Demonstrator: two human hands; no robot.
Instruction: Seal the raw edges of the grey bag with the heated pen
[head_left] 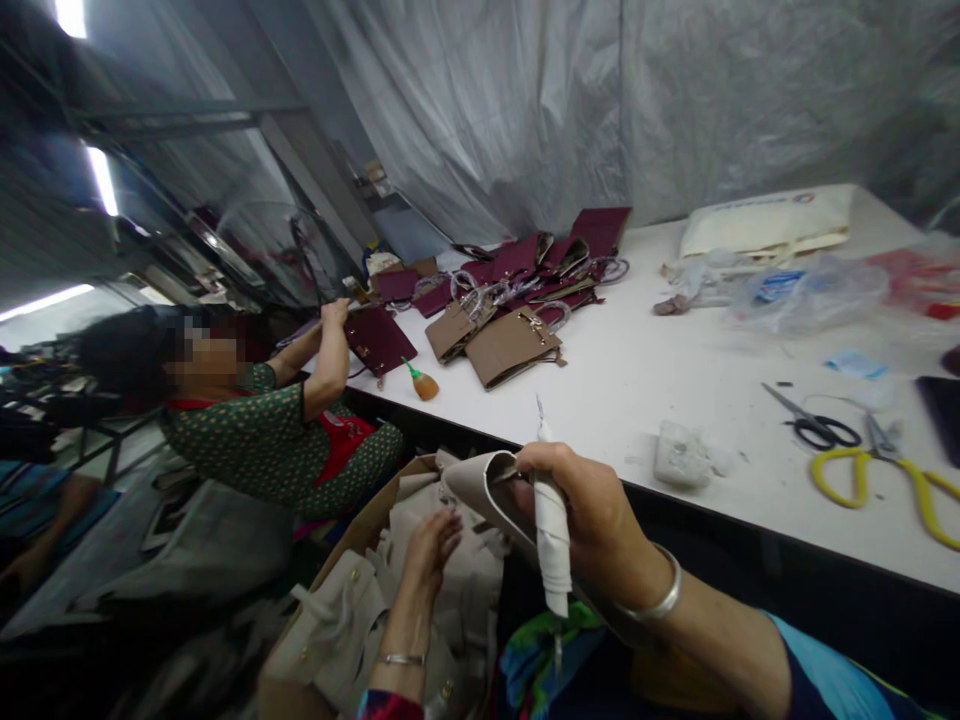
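Note:
My right hand point(592, 520) is closed around a thin tool with a white wrapped handle point(553, 540) and a fine metal tip pointing up. The same hand pinches a curved beige leather piece point(487, 490). My left hand point(427, 550) reaches down with its fingers bent, touching beige leather bag parts point(352, 620) piled in a cardboard box point(360, 530) below the table edge. Both wrists wear a silver bangle.
The white table point(645, 370) holds maroon bags point(525, 265) and tan bags point(510, 345), a small orange bottle point(424, 383), black scissors point(817, 425), yellow-handled scissors point(892, 480), plastic bags point(810, 290) and a white lump point(681, 455). A person in green point(262, 440) lifts a maroon bag point(379, 340) at the left.

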